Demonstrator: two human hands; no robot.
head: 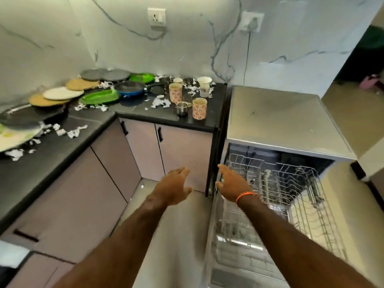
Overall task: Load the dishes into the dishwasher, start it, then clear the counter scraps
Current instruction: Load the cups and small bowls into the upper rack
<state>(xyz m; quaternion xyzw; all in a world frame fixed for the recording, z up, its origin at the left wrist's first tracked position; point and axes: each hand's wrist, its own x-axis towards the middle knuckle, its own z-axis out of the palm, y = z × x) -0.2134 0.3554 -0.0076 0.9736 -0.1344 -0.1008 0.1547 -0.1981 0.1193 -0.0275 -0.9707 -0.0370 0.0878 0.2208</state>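
I see both hands empty, fingers loose: left hand (174,187) mid-frame, right hand (232,183) at three o'clock over the dishwasher (286,121) rack (301,190); dishes crowd the tabletop (145,111).

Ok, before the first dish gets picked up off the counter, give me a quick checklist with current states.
1. Dishwasher door open: ok.
2. Wire rack pulled out and free of dishes: ok, none visible in it.
3. Left hand free: ok, fingers relaxed, holding nothing.
4. Right hand free: ok, open at the rack's left edge; contact cannot tell.
5. Dishes within reach on counter: ok, patterned mug stands nearest the front edge.
6. Paper scraps cleared: not ok.
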